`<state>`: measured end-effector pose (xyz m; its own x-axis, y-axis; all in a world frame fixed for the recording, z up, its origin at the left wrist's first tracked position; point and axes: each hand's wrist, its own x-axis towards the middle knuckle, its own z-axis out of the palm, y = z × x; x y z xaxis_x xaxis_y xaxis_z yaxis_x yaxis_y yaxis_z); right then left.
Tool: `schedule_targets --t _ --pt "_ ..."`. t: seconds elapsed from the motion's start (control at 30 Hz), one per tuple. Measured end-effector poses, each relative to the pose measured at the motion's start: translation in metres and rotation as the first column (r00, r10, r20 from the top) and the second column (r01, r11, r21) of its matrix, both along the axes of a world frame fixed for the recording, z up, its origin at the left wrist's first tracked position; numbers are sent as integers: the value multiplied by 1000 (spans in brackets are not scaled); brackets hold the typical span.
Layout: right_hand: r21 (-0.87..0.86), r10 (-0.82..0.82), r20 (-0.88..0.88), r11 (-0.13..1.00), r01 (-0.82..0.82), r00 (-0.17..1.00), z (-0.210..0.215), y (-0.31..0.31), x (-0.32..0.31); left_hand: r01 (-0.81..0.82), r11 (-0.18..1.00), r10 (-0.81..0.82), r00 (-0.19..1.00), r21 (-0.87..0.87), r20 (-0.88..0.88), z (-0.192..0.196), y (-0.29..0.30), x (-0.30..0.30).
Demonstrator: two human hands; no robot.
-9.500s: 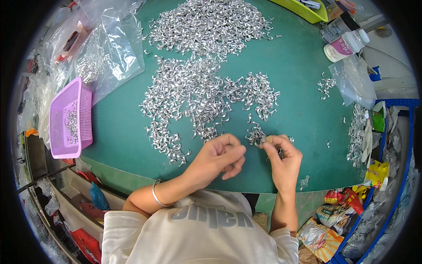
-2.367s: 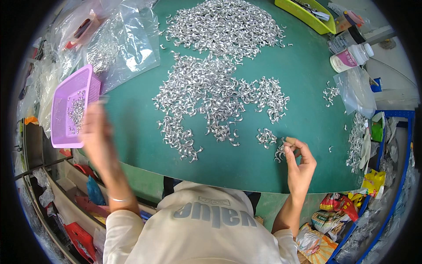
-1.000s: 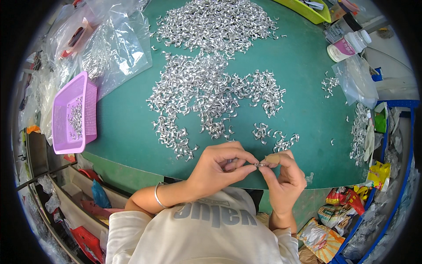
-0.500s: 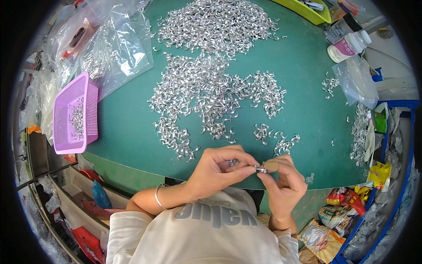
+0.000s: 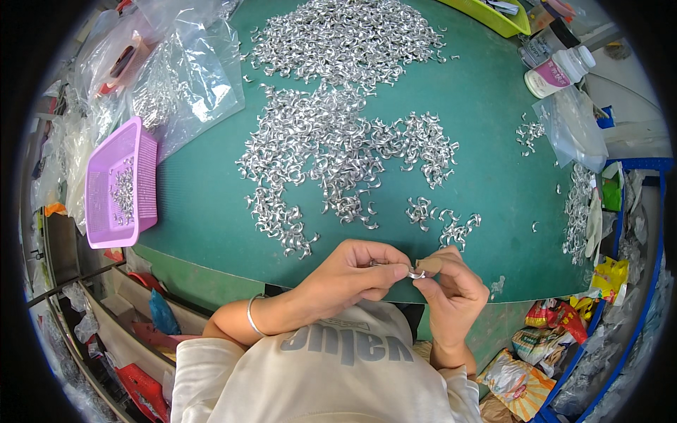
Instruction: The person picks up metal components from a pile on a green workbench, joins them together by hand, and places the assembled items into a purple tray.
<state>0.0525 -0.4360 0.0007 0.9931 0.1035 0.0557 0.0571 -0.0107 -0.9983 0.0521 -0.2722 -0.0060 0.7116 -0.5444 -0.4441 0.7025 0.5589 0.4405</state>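
Hands together at the near table edge, just above the lap: left hand [image 5: 352, 271] curled, fingertips pinched on a small metal clip [image 5: 416, 273]; right hand [image 5: 451, 285] closed on the same clip from the other side, thumb on top. Clip held between both hands, off the table [image 5: 197, 204], touching nothing else. Bangle [image 5: 250, 317] on the left wrist.

Compared with a couple of seconds ago: left hand back from the far-left side by the basket, now joined to the right. Over the last second, hardly any shift, only the fingers drawn a little tighter on the clip. Reads as one piece being worked or checked between the fingertips, not a reach for a new one.

Just beyond the hands, two small clusters of clips [image 5: 444, 218], apart from the rest. Farther, the main heap [image 5: 331, 151] spread across the middle of the green mat, and a second heap [image 5: 345, 32] at the far edge. Left, well apart from the hands: purple basket [image 5: 116, 187] with a few clips inside, clear bags [image 5: 183, 70] beyond it. Right: a thin strip of clips along the mat edge, a plastic bag [image 5: 571, 127], a white bottle [image 5: 557, 70], and far right a yellow tray [image 5: 493, 17].
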Motion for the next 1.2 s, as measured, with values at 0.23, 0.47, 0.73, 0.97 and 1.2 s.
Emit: schedule_targets --t 0.23,0.47,0.73,0.97,1.2 --pt "-120 -256 -24 960 251 966 -9 -12 11 -98 978 97 995 -186 -15 -9 3 6" --pt "-778 42 289 593 209 956 -28 -20 22 -248 967 252 962 52 -102 -14 5 11" --pt "-717 62 388 647 259 919 -34 -13 21 -177 956 143 977 234 156 -20 -2 8" --pt "-652 171 482 725 221 859 -5 -6 7 -121 889 -34 945 442 326 -6 -10 7" --pt "-286 -10 241 955 81 970 -2 0 4 -160 916 27 940 369 341 4 -4 5"
